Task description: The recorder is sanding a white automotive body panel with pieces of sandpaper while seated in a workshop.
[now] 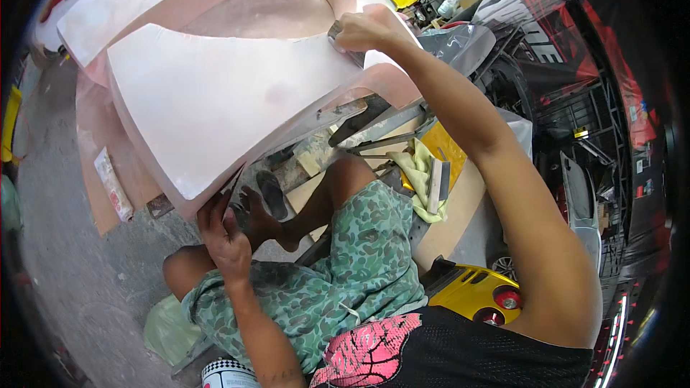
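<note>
A curved body panel (215, 100), white on top with pinkish edges, lies in front of me. My left hand (226, 237) is at its near lower corner, fingers bent around the edge and partly hidden beneath it. My right arm reaches across to the panel's far right end. There my right hand (359, 33) is closed around a small greyish piece at the panel's surface, too covered by the fingers to name. Behind lies a second pinkish-white panel (93, 21) with a curved arch.
A white tube (113, 183) lies on a pinkish sheet at the left. A pale green cloth (415, 165) and a light block (435, 185) sit right of my knee. A yellow car model or body part (471, 294) with round red lights is at the lower right. A tin (228, 373) stands below.
</note>
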{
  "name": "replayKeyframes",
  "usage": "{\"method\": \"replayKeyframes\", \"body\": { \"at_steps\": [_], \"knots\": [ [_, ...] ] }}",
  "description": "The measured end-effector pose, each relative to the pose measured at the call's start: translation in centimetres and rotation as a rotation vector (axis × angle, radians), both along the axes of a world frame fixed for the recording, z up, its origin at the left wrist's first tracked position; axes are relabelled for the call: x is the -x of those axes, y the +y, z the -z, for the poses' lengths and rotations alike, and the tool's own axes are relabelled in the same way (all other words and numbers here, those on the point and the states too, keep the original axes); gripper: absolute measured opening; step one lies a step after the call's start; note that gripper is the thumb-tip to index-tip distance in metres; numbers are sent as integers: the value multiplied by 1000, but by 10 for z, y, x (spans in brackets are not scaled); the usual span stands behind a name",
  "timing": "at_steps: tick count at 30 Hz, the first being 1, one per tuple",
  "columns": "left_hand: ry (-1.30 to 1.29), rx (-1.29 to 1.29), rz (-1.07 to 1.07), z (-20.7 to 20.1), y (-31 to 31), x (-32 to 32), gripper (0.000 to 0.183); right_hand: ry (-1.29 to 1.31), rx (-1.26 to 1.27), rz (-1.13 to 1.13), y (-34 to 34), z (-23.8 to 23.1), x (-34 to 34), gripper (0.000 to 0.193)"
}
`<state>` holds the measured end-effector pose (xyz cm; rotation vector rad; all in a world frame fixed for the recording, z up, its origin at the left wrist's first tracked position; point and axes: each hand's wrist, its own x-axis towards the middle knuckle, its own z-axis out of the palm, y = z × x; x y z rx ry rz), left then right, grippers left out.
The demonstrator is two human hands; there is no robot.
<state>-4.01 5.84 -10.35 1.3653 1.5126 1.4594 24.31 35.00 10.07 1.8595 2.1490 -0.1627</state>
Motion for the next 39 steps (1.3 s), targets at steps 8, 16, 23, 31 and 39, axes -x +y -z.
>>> {"method": "replayKeyframes", "body": {
  "at_steps": [8,16,23,31,39],
  "knots": [
    [188,-44,-35,10,1,-2,27,22,-114,-137,-24,16,47,32],
    [103,-71,-56,6,5,-6,24,28,-142,-230,-48,30,122,30],
    [3,-78,-25,18,5,-7,28,244,-78,-323,-105,26,211,24],
    [-1126,200,151,-4,-30,-14,35,951,40,-539,-211,-24,126,44],
    [-1365,318,337,-50,-27,-53,35,730,-211,-1181,-268,47,35,44]
  ]
}}
